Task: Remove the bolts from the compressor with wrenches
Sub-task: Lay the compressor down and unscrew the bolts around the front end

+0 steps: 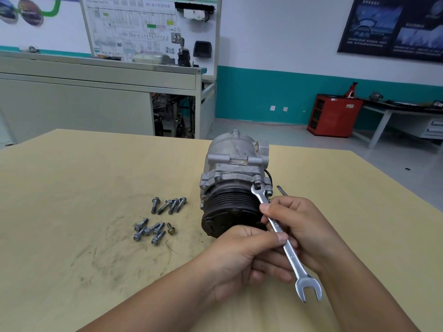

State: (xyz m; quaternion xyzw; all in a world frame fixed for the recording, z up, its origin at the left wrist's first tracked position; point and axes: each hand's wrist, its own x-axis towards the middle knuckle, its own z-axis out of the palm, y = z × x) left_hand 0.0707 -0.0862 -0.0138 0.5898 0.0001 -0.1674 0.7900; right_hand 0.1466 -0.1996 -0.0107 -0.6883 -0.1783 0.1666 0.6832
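Here, on a scuffed yellow worktable point(72, 183) in a vehicle workshop, a person works a double open-ended wrench point(291, 255) against an air-conditioning compressor point(236, 164). The compressor lies on its side near the middle of the table, its dark ribbed pulley point(230, 209) turned toward the camera. The wrench's upper end sits on a bolt point(257, 182) at the right of the compressor's front flange; its lower open end points down, clear of the table.

Both hands hold the tool. The right hand point(304, 226) grips the upper shaft, its fingers curled behind the shaft and a fingertip pressed on top. The left hand point(237, 257) pinches the middle of the shaft, thumb on top and the other fingers curled underneath.

Loose bolts lie in two clusters left of the compressor: four silver ones point(169, 205) farther back, and a nearer group point(149, 231) with one brass-coloured bolt point(171, 228) just beside it. A dark tool tip point(282, 190) shows just right of the compressor. Behind stand a wiring training board point(148, 27) and a red cabinet point(334, 115).
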